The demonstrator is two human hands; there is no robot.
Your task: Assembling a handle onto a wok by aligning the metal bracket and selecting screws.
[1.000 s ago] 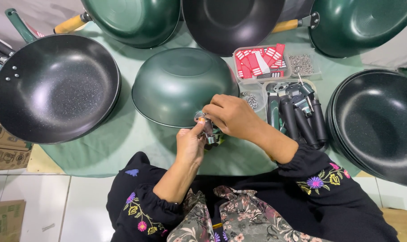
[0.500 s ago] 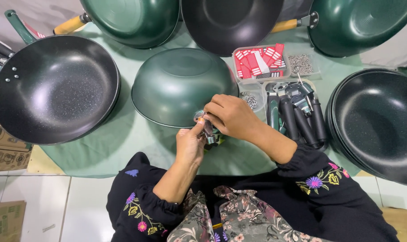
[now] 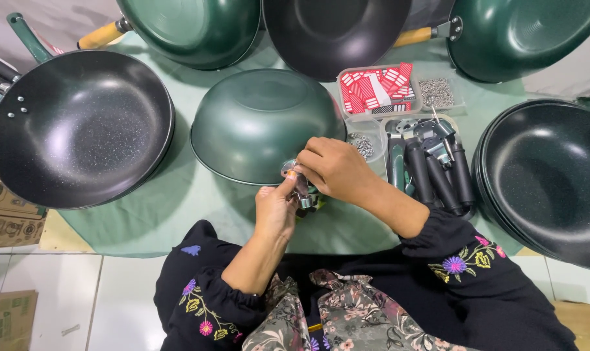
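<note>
1. The upturned green wok [image 3: 262, 123] lies rim-down on the green cloth [image 3: 178, 208], its near edge just beyond both hands
2. The left hand [image 3: 275, 211] has its fingers pinched together on a small metal bracket [image 3: 301, 192] at the wok's rim
3. The right hand [image 3: 334, 170] is curled shut over the same bracket from above, touching the wok wall
4. The wok looks stiff, fairly heavy and smooth-coated, likely slippery; the rim beside the bracket seems the surest hold
5. The bracket looks light, rigid and easily dropped
6. Right of the right hand sits a tray of black handles [image 3: 431, 172]
</note>
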